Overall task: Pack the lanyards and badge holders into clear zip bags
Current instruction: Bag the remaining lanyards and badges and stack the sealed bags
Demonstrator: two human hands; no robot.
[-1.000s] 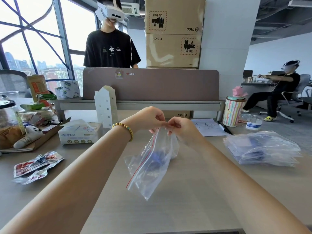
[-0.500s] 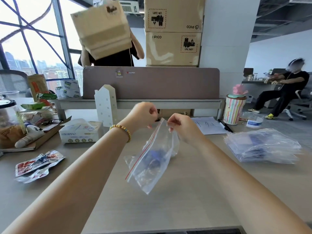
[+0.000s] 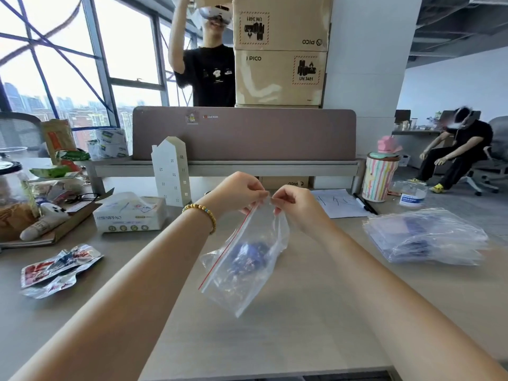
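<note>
Tissue box (image 3: 130, 213) left of zip bag (image 3: 242, 259), bag stack (image 3: 426, 236) right.

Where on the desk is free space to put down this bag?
Bare desk lies below the held zip bag, between both forearms, and between tissue box and bag. Crowded: bag pile right, snack wrappers left.

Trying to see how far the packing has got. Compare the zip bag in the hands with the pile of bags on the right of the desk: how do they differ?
The zip bag hangs tilted, pinched at its top by both hands; the pile of bags lies flat on the desk. One is single, the other stacked. Both are clear with blue contents.
</note>
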